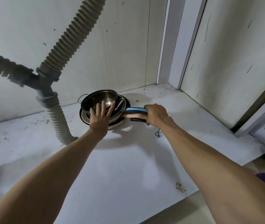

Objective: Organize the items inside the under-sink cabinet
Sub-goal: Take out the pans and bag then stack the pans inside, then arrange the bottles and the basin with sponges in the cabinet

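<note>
Head view: to the left of the left hand's fingers, a grey corrugated drain hose (59, 123) drops from a T-joint (45, 81) to the white cabinet floor (125, 162). The left hand (99, 118) reaches forward with its fingers straight and spread, the tips lying on the near rim of a steel pot (101, 97). The pot sits on top of a stack of pans (120, 122), which stands on the floor close to the back wall. Just right of those fingers the pans' handles jut out, a blue handle (135, 109) above a pink handle (134, 116). The right hand (156, 114) grips their ends, fingers curled round them. Below the right hand's fingers a small blue string loop (158, 133) lies on the floor.
</note>
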Demonstrator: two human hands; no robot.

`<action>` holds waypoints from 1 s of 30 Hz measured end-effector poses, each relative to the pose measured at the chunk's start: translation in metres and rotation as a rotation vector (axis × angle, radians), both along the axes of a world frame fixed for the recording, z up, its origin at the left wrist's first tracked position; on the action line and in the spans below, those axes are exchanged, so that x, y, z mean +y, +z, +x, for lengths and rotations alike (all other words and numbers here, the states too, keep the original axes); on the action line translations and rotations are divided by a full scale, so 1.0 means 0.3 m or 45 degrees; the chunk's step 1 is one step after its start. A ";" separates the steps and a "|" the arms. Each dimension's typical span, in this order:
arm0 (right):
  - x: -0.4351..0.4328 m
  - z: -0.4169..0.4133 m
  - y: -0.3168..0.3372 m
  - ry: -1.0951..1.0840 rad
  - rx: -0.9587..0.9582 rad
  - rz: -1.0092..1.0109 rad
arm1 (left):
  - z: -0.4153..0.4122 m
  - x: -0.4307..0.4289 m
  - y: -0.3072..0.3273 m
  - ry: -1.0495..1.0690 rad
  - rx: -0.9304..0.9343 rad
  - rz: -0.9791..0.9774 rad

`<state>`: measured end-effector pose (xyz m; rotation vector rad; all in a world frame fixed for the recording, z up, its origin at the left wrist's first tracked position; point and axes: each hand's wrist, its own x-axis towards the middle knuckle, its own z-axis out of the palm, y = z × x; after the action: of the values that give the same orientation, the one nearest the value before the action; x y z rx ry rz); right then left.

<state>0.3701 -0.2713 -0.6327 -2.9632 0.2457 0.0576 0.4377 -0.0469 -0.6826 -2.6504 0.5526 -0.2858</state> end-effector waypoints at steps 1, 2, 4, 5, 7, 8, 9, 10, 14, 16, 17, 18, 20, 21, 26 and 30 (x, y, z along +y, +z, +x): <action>0.003 0.018 -0.004 0.003 -0.004 0.002 | 0.016 0.000 0.004 0.015 0.014 -0.010; 0.005 0.033 -0.004 0.010 -0.003 0.002 | 0.029 0.000 0.009 0.028 0.031 -0.019; 0.009 0.061 -0.006 0.022 0.005 0.004 | 0.050 0.002 0.016 0.064 0.056 -0.018; 0.012 0.073 -0.008 0.027 0.007 -0.001 | 0.061 0.003 0.015 0.080 0.060 -0.014; 0.014 0.092 -0.013 0.035 0.006 -0.031 | 0.078 -0.001 0.014 0.098 0.054 -0.004; 0.015 0.106 -0.015 0.037 0.005 -0.041 | 0.088 0.000 0.016 0.103 0.052 0.006; 0.014 0.114 -0.016 0.039 0.006 -0.047 | 0.092 0.000 0.016 0.107 0.055 0.012; 0.015 0.121 -0.016 0.041 0.008 -0.053 | 0.095 0.001 0.017 0.109 0.056 0.007; 0.015 0.133 -0.024 0.047 -0.005 -0.096 | 0.094 -0.006 0.021 0.100 0.065 -0.041; 0.018 0.125 -0.037 0.067 -0.027 -0.111 | 0.080 -0.014 0.037 0.072 0.075 -0.075; 0.018 0.115 -0.044 0.088 -0.041 -0.124 | 0.067 -0.021 0.047 0.038 0.075 -0.102; 0.014 0.100 -0.047 0.116 -0.069 -0.148 | 0.049 -0.034 0.064 -0.010 0.070 -0.142; -0.001 0.060 -0.041 0.163 -0.133 -0.175 | 0.002 -0.070 0.093 -0.107 0.048 -0.258; -0.018 0.027 -0.023 0.170 -0.164 -0.173 | -0.027 -0.096 0.112 -0.164 0.037 -0.326; -0.187 -0.203 0.056 0.099 -0.119 -0.186 | -0.173 -0.286 0.157 -0.417 0.153 -0.496; -0.393 -0.488 0.124 -0.082 -0.048 -0.207 | -0.303 -0.525 0.190 -0.558 0.260 -0.528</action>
<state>0.2237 -0.3893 -0.5957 -3.1109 0.3568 -0.0278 0.3467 -0.2043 -0.6254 -2.9451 1.2678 -0.2808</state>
